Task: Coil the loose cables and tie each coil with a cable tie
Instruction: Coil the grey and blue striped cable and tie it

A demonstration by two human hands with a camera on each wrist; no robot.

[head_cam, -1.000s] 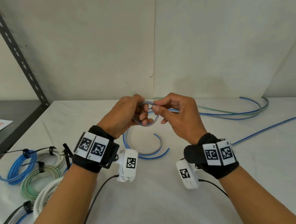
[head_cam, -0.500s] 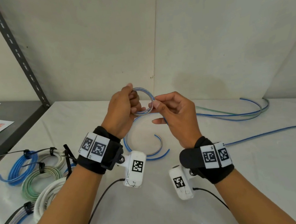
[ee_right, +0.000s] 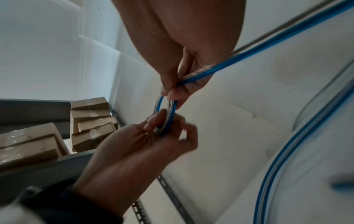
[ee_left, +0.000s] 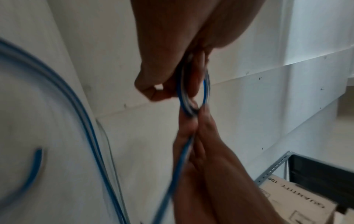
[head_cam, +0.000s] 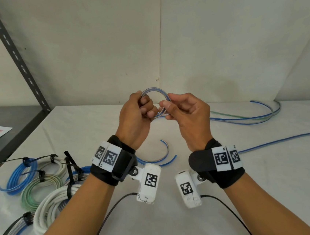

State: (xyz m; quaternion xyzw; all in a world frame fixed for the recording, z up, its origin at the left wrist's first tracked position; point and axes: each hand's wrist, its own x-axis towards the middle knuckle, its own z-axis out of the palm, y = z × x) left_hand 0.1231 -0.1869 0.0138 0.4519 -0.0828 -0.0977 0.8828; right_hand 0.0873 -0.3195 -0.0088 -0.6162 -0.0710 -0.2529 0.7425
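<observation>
Left hand (head_cam: 135, 117): fingers curled, gripping small blue cable coil (head_cam: 154, 90).
Right hand (head_cam: 186, 112): thumb and fingers pinching the coil's opposite side.

arms: bare to the wrists, no sleeves
left wrist strap (head_cam: 115, 165): wide black band, two white tags with black square codes on top
left wrist camera (head_cam: 148, 183): chunky white box, one black code sticker, silver screw on the mount, paint cracked at the bottom
right wrist strap (head_cam: 217, 163): same black band, two code tags
right wrist camera (head_cam: 187, 188): white box, code sticker
cables: thin black lead from each box
</observation>
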